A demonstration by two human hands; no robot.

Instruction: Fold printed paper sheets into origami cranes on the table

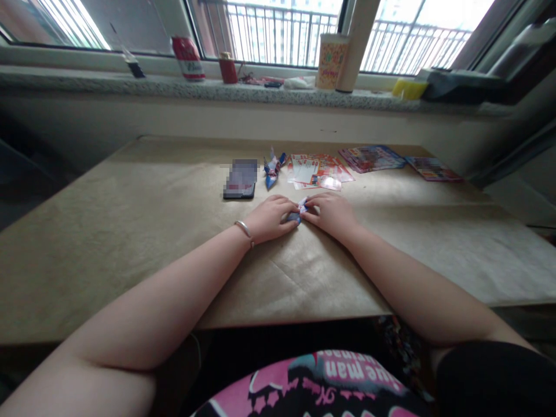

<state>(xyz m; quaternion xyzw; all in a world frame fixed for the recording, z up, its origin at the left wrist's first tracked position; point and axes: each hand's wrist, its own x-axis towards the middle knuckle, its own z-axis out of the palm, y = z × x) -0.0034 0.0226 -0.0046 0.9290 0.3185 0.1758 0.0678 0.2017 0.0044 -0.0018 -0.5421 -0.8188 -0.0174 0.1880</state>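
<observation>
Between my two hands, low over the table, is a small piece of folded blue and white paper (303,205). The fingers of my left hand (274,218) pinch its left side, and a silver bracelet (243,228) circles that wrist. From the other side my right hand (330,212) grips the paper with thumb and fingertips. Much of the paper is hidden by my fingers. Just beyond my hands lies a folded blue paper figure (273,169) with pointed ends, which looks like a paper crane.
A phone (241,178) lies left of the paper figure. Orange and white printed sheets (319,169) spread to its right, with stacks of colourful printed paper (371,158) farther right. On the windowsill stand a red can (188,58), a red bottle (227,68) and a patterned cup (330,61).
</observation>
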